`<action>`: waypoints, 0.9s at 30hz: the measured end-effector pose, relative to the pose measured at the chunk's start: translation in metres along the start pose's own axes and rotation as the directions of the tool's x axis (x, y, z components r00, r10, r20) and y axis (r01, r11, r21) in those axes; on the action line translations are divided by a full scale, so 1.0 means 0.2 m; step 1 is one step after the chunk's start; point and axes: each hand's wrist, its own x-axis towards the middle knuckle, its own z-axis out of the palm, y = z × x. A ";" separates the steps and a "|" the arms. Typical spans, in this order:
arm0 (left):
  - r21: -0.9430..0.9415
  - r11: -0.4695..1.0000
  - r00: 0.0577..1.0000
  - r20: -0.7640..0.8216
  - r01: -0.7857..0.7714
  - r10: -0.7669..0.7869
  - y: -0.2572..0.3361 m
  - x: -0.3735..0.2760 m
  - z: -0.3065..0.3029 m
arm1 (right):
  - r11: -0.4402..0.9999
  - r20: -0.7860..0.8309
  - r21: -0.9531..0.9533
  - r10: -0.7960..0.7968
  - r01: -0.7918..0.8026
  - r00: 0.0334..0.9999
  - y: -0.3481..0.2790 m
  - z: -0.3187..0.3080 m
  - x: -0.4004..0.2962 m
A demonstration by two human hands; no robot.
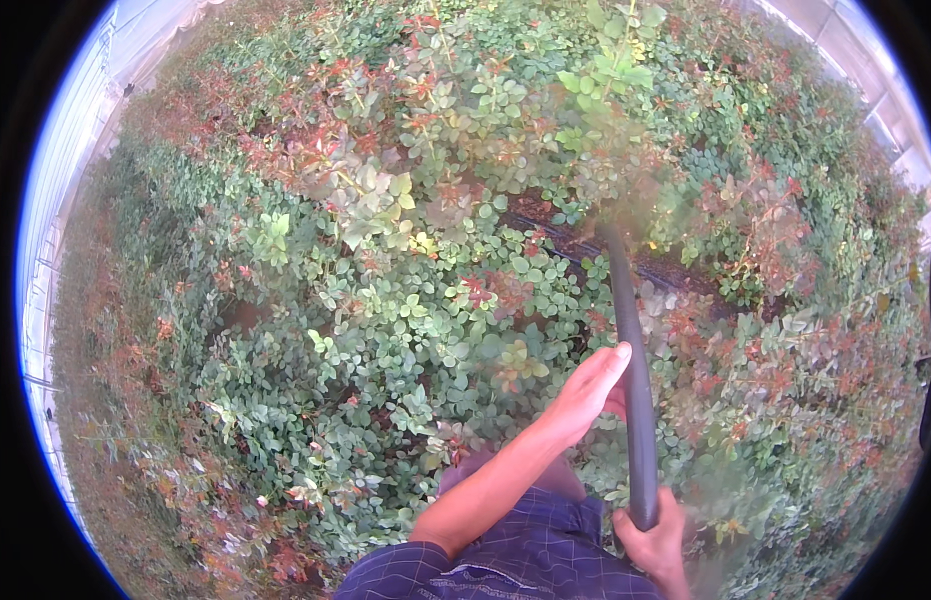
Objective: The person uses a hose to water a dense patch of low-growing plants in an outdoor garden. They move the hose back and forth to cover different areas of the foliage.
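Observation:
A long dark pole or pipe (636, 390) stands out from the person over the rose bushes (405, 307). My left hand (597, 382) is at its middle, the thumb along its near side and the fingers partly hidden behind it. Around its lower end, close to the body, my right hand (653, 529) is closed. The pole's far end blurs into the foliage near a strip of dark soil, so its tip cannot be made out.
Dense rose foliage with red young shoots surrounds the person. Dark tubing (559, 244) runs along the soil (537, 208) between plants. Pale greenhouse sheeting (64, 172) rises at the left edge, with more sheeting (878, 82) at the upper right.

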 end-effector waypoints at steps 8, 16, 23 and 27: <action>-0.618 0.785 0.994 -0.106 -0.048 -0.022 0.25 -0.15 -0.23 | 0.980 0.287 0.191 0.003 -0.060 0.958 -0.08 0.32 -0.07; -0.619 0.779 0.988 -0.152 -0.103 0.010 0.53 -0.33 -0.44 | 0.976 0.470 -0.114 0.218 -0.186 0.855 0.35 0.42 -0.21; -0.654 0.733 0.975 -0.218 -0.186 0.053 0.81 -0.30 -0.64 | 0.971 0.539 -0.240 0.120 0.015 0.834 0.20 0.46 -0.12; -0.673 0.698 0.968 -0.204 -0.245 0.144 1.03 -0.32 -0.76 | 0.926 0.501 -0.367 0.274 -0.085 0.821 -0.06 0.48 -0.08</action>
